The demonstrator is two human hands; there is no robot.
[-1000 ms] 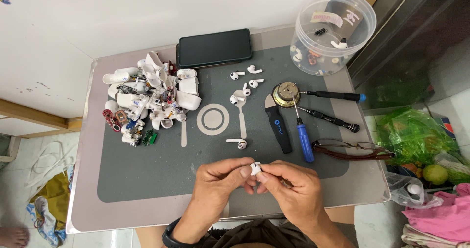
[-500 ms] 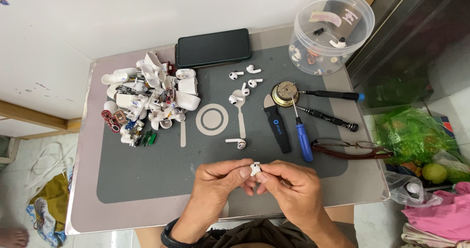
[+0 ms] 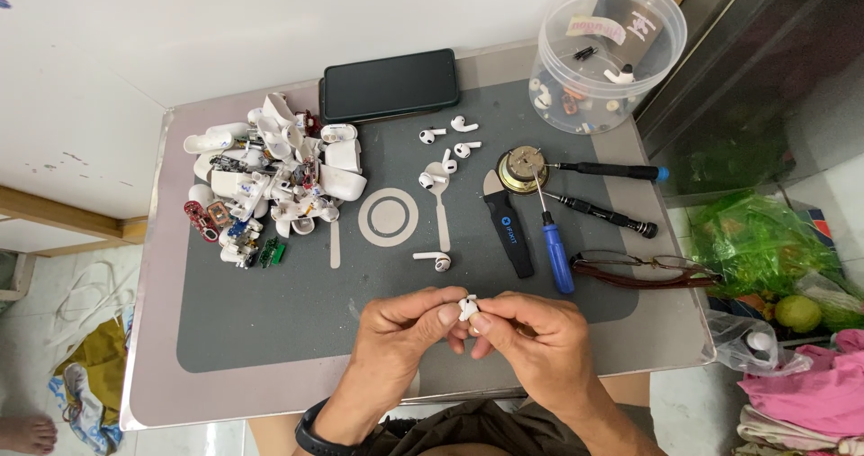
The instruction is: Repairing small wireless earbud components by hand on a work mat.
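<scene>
Left hand and right hand meet over the near edge of the grey worktop mat, fingertips of both pinched together on a small white earbud; a steady, light, two-sided pinch seems best for so small a part. Far right stands a clear round tub bearing a pale label and a dark one.

A small glossy white plastic earbud sits above a matt grey rubbery work mat. Nearby lie a smooth black glass-faced phone, a clear plastic tub and a round brushed brass metal disc
</scene>
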